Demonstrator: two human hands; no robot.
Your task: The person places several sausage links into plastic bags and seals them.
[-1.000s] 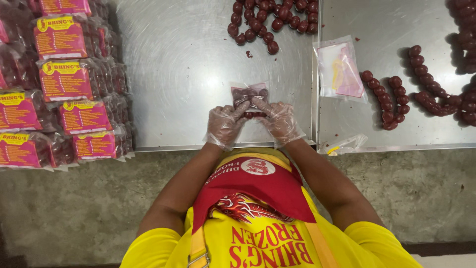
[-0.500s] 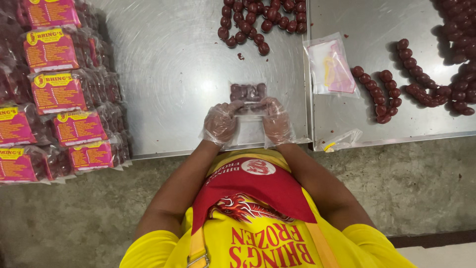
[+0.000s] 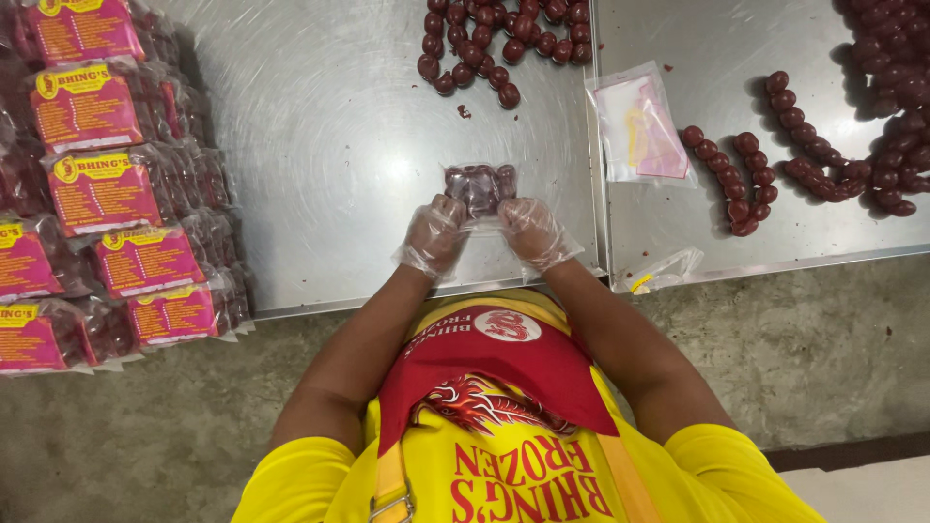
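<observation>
Both gloved hands, left hand [image 3: 433, 235] and right hand [image 3: 532, 232], grip closed on a clear sausage pack [image 3: 479, 187].

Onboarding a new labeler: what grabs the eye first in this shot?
Two gloved hands, left hand and right hand, hold a clear bag of dark red sausages between them over the steel table at centre. Down the left edge runs a stack of sealed sausage packs with pink labels. Loose sausage links lie at the top and right.

Both hands [image 3: 481, 232] have flattened the clear bag of sausages [image 3: 480, 186] further out over the table.
</observation>
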